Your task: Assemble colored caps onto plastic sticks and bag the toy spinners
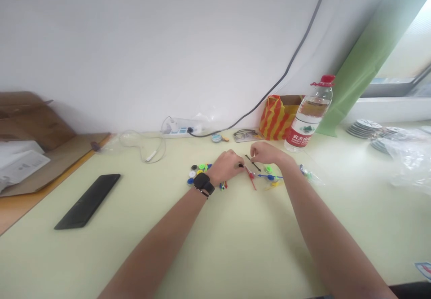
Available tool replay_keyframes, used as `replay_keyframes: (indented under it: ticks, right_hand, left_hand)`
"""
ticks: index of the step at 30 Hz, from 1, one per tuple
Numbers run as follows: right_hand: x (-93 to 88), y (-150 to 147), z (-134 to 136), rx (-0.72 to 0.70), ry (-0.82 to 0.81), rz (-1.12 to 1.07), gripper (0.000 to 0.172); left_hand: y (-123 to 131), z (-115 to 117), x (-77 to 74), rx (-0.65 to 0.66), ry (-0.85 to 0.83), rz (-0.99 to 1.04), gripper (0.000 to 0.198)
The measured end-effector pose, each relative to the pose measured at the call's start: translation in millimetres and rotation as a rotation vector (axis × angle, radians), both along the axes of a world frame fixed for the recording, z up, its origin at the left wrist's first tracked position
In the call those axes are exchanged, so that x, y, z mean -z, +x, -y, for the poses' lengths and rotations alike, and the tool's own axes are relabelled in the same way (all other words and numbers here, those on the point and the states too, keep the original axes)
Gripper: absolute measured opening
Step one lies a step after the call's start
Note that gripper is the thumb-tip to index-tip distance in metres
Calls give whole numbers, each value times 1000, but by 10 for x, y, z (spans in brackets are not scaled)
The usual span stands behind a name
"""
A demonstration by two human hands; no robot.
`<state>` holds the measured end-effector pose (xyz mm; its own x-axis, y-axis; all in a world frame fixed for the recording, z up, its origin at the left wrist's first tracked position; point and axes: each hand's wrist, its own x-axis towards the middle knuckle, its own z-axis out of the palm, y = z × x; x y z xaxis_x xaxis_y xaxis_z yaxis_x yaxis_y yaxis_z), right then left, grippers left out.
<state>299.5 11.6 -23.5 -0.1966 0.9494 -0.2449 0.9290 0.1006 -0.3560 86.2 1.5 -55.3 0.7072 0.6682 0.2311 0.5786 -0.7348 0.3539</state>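
Observation:
My left hand (pixel 226 168), with a black watch on its wrist, is closed in a pinch with a small black piece (pixel 240 165) at its fingertips. My right hand (pixel 266 152) is pinched too, just above a black arrow-shaped strip (pixel 256 166); whatever its fingertips hold is hidden. Between and below the hands lie red arrow-shaped strips (pixel 252 180). A blue arrow (pixel 271 178) with a round middle lies below my right hand, beside a green round piece (pixel 268 169). Coloured round caps (pixel 192 173) and more strips (pixel 223 185) lie around my left wrist, partly covered by it.
A water bottle (pixel 308 119) and a striped bag (pixel 278 117) stand behind my right hand. Along the wall lies a power strip (pixel 180 128) with a cable. A black flat slab (pixel 88 201) lies at left, near a cardboard box (pixel 25 119). Stacked discs (pixel 365 128) and plastic wrap (pixel 412 157) are at right.

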Motion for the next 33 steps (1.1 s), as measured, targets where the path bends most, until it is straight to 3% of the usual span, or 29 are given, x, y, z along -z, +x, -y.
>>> replay_keyframes:
  ticks: [5,9,16,20,23,28,33]
  right_hand:
    - [-108,-140,96,-125,-196,26,29]
    - [-120,-217,141,-162,-290,57,20]
    - [-221,-103,149,-185,-287,35,21]
    - [-329,71,182,-194,-273,-102,24]
    - [-391,159,209,-190,-194,-323,24]
    - [-426,101,229,-170,-32,-794,31]
    - [-409,-37,216,-179,5,-907,32]
  left_hand:
    - [-178,-103,-50,-74,-1,-31,23]
    - [-212,-123,-27,-67,-74,-25,22]
    - [-145,-153,89,-4,-110,-7,20]
    - [-157,-147,48,18,-121,-1,25]
    - [-175,-132,-68,14,-139,156,38]
    - [-132,-90,-311,53,-364,568,36]
    - [-110,-75,-385,0,-429,781,32]
